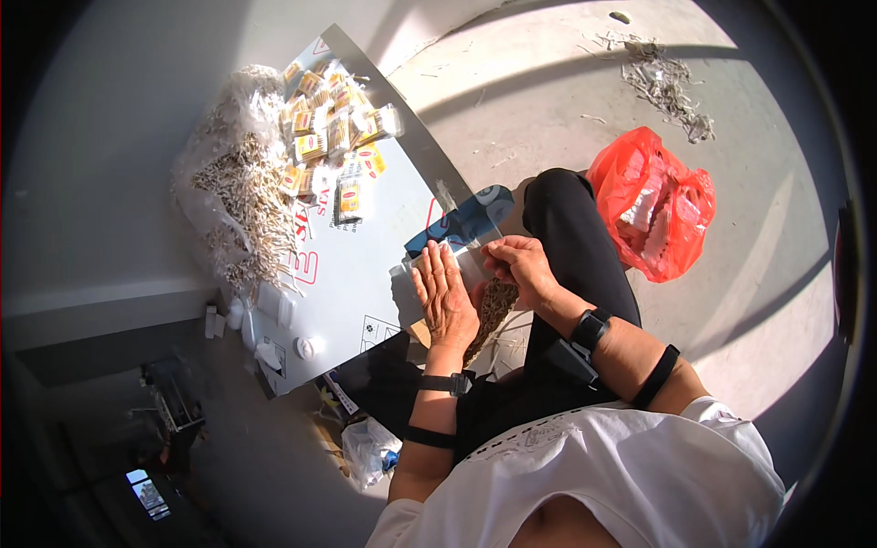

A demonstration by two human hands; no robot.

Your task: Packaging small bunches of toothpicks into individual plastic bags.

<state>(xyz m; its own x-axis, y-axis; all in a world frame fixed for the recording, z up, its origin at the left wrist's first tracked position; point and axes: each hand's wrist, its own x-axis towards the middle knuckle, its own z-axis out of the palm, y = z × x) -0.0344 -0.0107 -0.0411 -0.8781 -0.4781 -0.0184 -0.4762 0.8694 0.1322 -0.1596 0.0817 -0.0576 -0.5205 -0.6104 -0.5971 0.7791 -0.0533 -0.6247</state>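
Observation:
My left hand [445, 297] lies nearly flat over the near edge of the table, its fingers stretched out. Beside it, my right hand [524, 267] pinches the edge of what looks like a clear plastic bag [471, 265] between the two hands. Just beyond the fingers sits a blue translucent box [470, 219] at the table's edge. Under my hands, a mass of brownish sticks [496, 309] shows partly between my legs; its holder is mostly hidden. Farther left are small packs of cotton swabs [311, 146] with yellow labels.
A large clear bag spilling loose cotton swabs [242, 192] stands on the board-topped table [356, 265] by the wall. White containers [276, 306] are at its near left corner. On the floor to the right are a red plastic bag [653, 205] and scattered swabs [662, 82].

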